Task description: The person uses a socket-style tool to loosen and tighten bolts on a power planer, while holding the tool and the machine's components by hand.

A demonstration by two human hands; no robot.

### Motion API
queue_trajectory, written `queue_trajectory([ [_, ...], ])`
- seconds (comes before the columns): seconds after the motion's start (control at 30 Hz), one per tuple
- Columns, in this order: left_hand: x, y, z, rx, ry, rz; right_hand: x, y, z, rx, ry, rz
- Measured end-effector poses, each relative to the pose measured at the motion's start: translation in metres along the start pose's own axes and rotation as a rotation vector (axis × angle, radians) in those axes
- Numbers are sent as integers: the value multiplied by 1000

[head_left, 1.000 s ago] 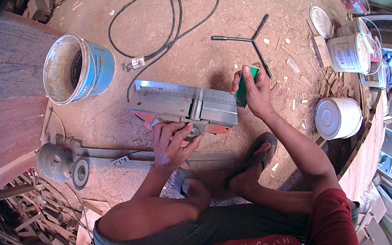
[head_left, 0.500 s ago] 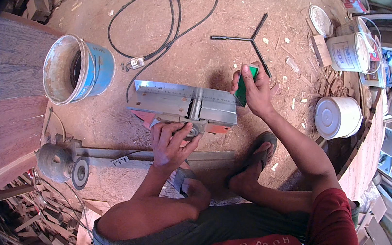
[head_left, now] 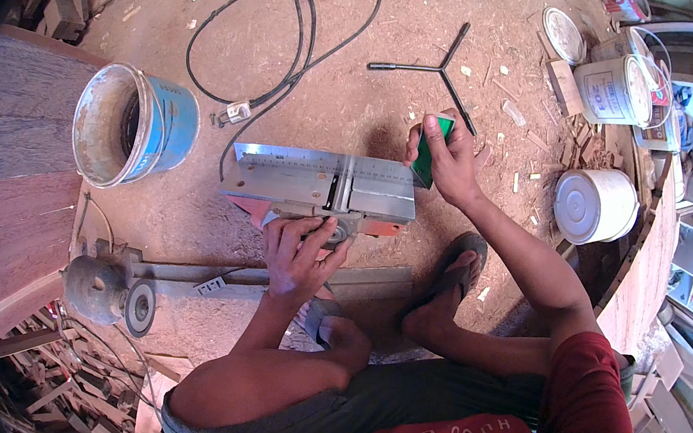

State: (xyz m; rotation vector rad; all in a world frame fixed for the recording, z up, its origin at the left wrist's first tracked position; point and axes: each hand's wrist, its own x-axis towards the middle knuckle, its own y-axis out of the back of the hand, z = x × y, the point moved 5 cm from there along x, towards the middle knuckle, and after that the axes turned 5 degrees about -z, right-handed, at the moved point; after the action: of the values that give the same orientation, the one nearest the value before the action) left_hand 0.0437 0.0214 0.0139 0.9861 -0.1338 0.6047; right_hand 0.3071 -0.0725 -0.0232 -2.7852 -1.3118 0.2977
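An electric hand planer (head_left: 287, 191) lies upside down in front of me, its flat metal sole facing up and its cutter slot showing. My left hand (head_left: 295, 253) grips its near side, fingers curled by a round part. In my right hand (head_left: 449, 160), thumb on top, is the green handle (head_left: 424, 165) of a try square. The square's steel blade (head_left: 305, 159), marked like a ruler, stretches along the planer's far edge and seems to rest on the sole. My right fingers partly hide the handle.
A black cord (head_left: 316, 38) loops on the dusty floor beyond the planer. A blue bucket (head_left: 174, 116) stands left and a three-armed wrench (head_left: 443, 69) lies ahead. White buckets (head_left: 592, 205) line the right. A grinding wheel (head_left: 141, 305) sits near left, above wood offcuts (head_left: 57, 399).
Both hands, the planer and the square keep nearly the same places relative to one another. The whole view has shifted very slightly.
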Motion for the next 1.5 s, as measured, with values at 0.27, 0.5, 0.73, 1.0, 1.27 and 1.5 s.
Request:
queue_trajectory([
  [0.27, 1, 0, 0, 5, -2, 3, 0, 2, 3, 38, 24, 1],
  [0.5, 1, 0, 0, 0, -7, 7, -1, 2, 3, 44, 10, -3],
  [0.73, 1, 0, 0, -17, -11, 8, -1, 1, 2, 26, 39, -18],
  [1.0, 0, -1, -2, 0, -19, 16, 1, 0, -3, -53, -3, -10],
  [1.27, 0, 1, -1, -10, -10, 4, 8, -10, -18, -52, 36, -31],
  [1.5, 1, 1, -1, -19, -3, 9, 8, -9, -16, -20, 38, -14],
])
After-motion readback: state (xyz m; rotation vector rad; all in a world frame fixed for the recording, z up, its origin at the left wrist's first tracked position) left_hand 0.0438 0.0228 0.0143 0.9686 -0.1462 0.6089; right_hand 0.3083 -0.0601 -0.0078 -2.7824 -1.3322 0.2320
